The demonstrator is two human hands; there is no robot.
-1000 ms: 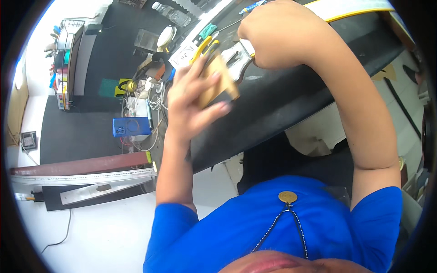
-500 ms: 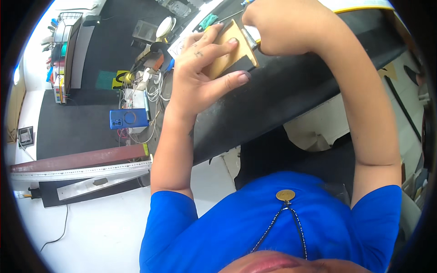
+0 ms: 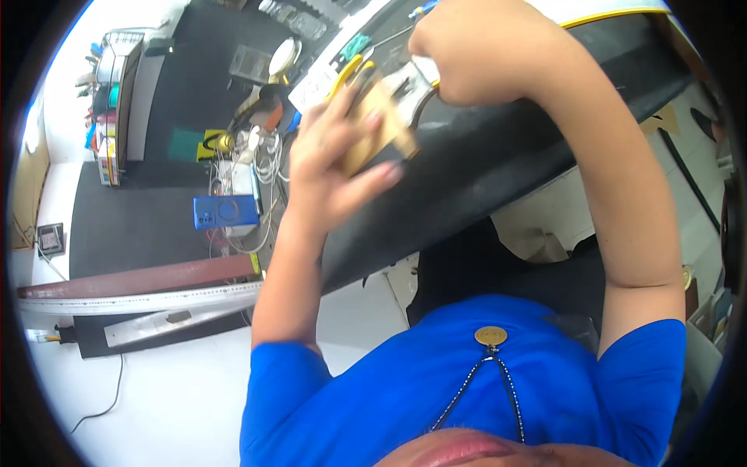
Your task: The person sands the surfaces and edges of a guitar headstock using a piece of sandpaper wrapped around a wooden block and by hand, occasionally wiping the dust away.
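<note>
My left hand (image 3: 331, 159), blurred by motion, grips a tan flat block (image 3: 389, 124) with a dark patch on it. Yellow-handled tool parts (image 3: 348, 71) show just beyond my fingertips. Beside the block, my right hand (image 3: 471, 58) is curled into a fist on a pale piece (image 3: 422, 71) with a dark curved edge; its fingers mostly hide what they grip. Both hands are over the black worktop (image 3: 498, 163). A white card (image 3: 310, 84) and a teal cloth (image 3: 354, 45) lie just past them.
On the left sit tangled cables (image 3: 264, 167), a blue phone (image 3: 226, 212), a brown bar (image 3: 140, 272), a long ruler (image 3: 140, 300) and a wire organizer (image 3: 113, 101). A plastic bottle (image 3: 292, 19) and a round white container (image 3: 284, 58) lie farther back.
My left hand with the block moved up and right half a second ago, then back down and left. My right hand and the worktop items shifted only slightly in view.
</note>
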